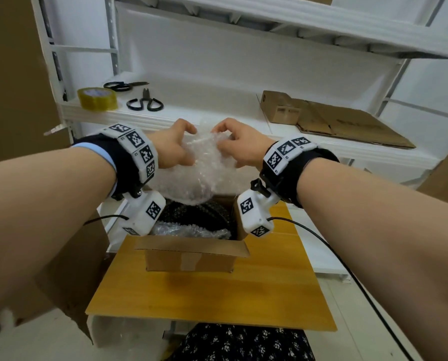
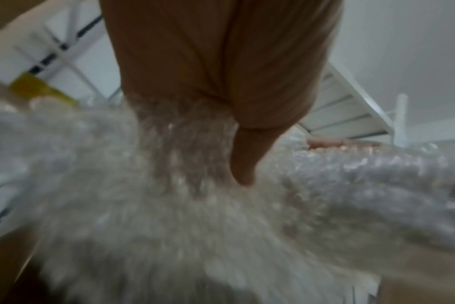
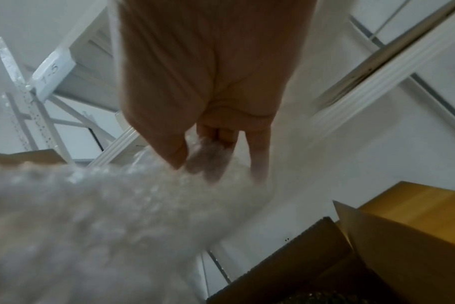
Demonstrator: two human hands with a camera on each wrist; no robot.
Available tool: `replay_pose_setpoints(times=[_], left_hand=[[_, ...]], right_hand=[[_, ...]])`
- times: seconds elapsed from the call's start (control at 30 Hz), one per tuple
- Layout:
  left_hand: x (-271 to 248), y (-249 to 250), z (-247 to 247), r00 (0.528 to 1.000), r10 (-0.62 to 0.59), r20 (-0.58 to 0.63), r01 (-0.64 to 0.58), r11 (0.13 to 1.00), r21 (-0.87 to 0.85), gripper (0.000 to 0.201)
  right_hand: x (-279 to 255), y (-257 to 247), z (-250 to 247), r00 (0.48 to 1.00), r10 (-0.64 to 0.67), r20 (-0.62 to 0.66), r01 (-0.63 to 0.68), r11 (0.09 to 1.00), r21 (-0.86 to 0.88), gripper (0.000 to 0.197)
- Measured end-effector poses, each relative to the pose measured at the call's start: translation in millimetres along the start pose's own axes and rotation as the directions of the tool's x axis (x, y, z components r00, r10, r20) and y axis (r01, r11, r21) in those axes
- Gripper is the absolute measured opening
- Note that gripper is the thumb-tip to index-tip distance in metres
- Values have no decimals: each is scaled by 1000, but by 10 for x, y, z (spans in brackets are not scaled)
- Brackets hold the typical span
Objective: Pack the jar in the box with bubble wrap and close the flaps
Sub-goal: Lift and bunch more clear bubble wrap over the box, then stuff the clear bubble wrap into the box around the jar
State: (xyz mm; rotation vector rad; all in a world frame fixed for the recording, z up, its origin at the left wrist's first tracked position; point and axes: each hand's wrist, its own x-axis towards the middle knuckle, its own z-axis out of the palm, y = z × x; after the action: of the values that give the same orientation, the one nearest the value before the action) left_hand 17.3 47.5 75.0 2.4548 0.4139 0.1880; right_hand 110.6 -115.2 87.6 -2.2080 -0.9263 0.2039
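A sheet of clear bubble wrap [image 1: 199, 165] hangs above the open cardboard box [image 1: 191, 256], which stands on a wooden board [image 1: 269, 287]. My left hand [image 1: 181, 144] grips the sheet's top left part and my right hand [image 1: 230, 144] pinches its top right part. In the left wrist view the bubble wrap [image 2: 195, 216] bunches under my left hand [image 2: 237, 156]. The right wrist view shows my right hand [image 3: 203, 156] pinching the bubble wrap [image 3: 104, 216] over the box [image 3: 325, 257]. Inside the box lie more bubble wrap [image 1: 191, 229] and something dark [image 1: 191, 211]. I cannot make out the jar.
A white shelf [image 1: 191, 113] behind the box carries a roll of yellow tape [image 1: 97, 98], two pairs of black scissors [image 1: 144, 102] and flattened cardboard [image 1: 342, 123]. Large cardboard sheets [image 1: 69, 269] stand at the left. A black cable [image 1: 347, 269] runs from my right wrist.
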Motion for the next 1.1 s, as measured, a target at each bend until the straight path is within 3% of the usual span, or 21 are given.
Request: replay_pose_setpoints(times=[0.07, 0.13, 0.2, 0.3, 0.43, 0.57, 0.63, 0.73, 0.87, 0.97, 1.03, 1.1], left_hand=[[32, -92, -31, 997, -67, -38, 63, 994, -92, 58], [50, -196, -59, 993, -108, -44, 98, 977, -189, 52], [70, -283, -43, 992, -122, -13, 116, 966, -233, 49], [103, -352, 67, 993, -120, 20, 121, 961, -249, 43], [159, -391, 192, 983, -178, -35, 164, 953, -256, 34], [201, -525, 300, 982, -187, 10, 185, 977, 102, 30], [226, -614, 392, 981, -192, 5, 188, 965, 182, 27], [303, -696, 534, 981, -195, 15, 192, 977, 92, 16], [436, -728, 649, 976, -214, 31, 215, 975, -52, 27], [509, -836, 798, 963, -267, -34, 254, 944, -209, 26], [514, -915, 891, 962, -262, -74, 242, 948, -208, 25], [494, -967, 946, 974, -221, -55, 216, 973, -87, 23]], right_hand=[[-30, 53, -38, 996, 48, 75, -46, 998, -33, 51], [-60, 136, -60, 978, 58, 199, 18, 933, -359, 67], [-68, 245, 6, 950, 128, 285, 43, 850, -524, 69], [-33, 369, 147, 945, 143, 295, 12, 884, -467, 60], [51, 393, 333, 940, 154, 303, 5, 886, -464, 46], [191, 574, 525, 923, 192, 335, -23, 893, -449, 51], [221, 689, 602, 929, 188, 318, -29, 896, -442, 47], [268, 832, 704, 950, 191, 248, -82, 917, -390, 38], [342, 916, 834, 965, 192, 181, -127, 939, -321, 32], [370, 960, 931, 965, 204, 166, -148, 942, -300, 35], [379, 1021, 1001, 962, 228, 151, -166, 926, -338, 32], [369, 1075, 1047, 952, 248, 180, -144, 881, -451, 26]])
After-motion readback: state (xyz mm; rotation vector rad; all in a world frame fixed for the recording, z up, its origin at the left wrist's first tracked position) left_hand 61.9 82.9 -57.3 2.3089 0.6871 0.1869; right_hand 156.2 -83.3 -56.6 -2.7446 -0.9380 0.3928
